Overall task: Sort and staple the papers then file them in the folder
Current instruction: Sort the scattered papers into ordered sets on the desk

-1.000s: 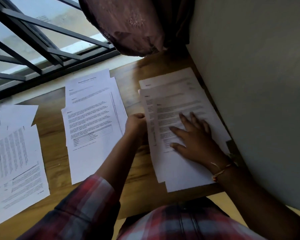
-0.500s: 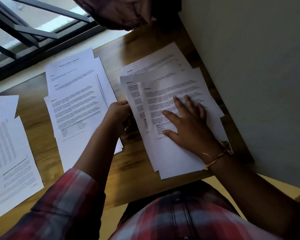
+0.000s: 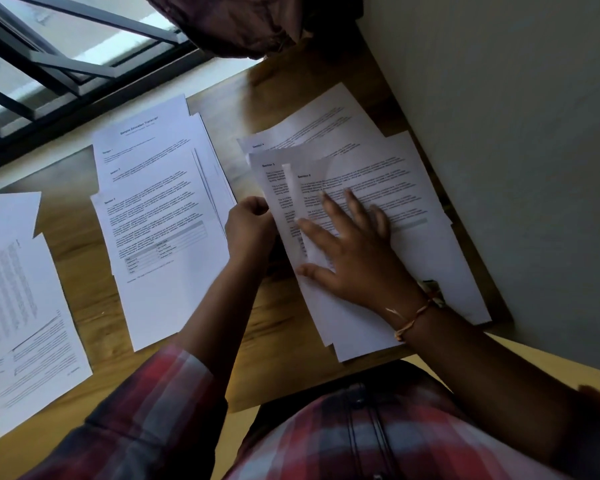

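Note:
Three groups of printed white sheets lie on a wooden desk. The right pile is fanned out against the wall. My right hand rests flat on it with fingers spread, pressing the top sheet. My left hand is curled at the pile's left edge and pinches the edge of the sheets there, which lift slightly. The middle pile lies to the left of my left hand. A third group of sheets lies at the far left. No stapler or folder is in view.
A pale wall runs close along the desk's right side. A barred window is behind the desk, with a dark cloth hanging at the back. The desk's front edge is near my body.
My left hand has lifted the left edge of the right pile's sheets a little. The right hand stays pressed on top. The view has shifted slightly.

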The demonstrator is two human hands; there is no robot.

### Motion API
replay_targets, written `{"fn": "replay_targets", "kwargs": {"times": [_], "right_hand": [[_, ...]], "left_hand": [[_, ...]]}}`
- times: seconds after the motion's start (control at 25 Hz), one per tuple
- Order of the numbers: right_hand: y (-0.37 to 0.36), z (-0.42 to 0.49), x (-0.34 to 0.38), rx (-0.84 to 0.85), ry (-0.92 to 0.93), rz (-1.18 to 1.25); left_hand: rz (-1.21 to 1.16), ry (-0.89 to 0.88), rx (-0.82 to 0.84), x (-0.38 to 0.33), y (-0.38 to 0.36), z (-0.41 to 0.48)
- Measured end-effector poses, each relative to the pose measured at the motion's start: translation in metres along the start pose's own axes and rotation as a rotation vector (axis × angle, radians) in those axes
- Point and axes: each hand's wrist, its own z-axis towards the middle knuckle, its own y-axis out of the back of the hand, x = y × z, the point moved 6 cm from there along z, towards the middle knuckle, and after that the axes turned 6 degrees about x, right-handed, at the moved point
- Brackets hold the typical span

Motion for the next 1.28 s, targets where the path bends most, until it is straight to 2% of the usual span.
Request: {"fn": "replay_targets", "kwargs": {"times": [0.28, 0.4, 0.52, 0.8, 1.28], "right_hand": [[-0.006, 0.004, -0.002, 0.081, -0.046, -0.067], [-0.007, 0.0, -0.006, 0.07, -0.083, -0.069], [-0.008, -0.001, -0.005, 0.046, -0.123, -0.081], [-0.012, -0.001, -0.003, 0.011, -0.129, -0.106], [-0.018, -0.003, -0.006, -0.047, -0.121, -0.123]], "left_hand": [[-0.077, -0.125, -0.223, -0.005, 0.035, -0.014], [-0.064, -0.149, -0.351, 0.002, 0.064, -0.022], [-0.102, -0.14, -0.397, 0.017, 0.084, -0.033], [-0.353, 0.005, -0.302, 0.059, 0.083, -0.039], [-0.459, -0.011, -0.156, 0.063, 0.061, -0.035]]}}
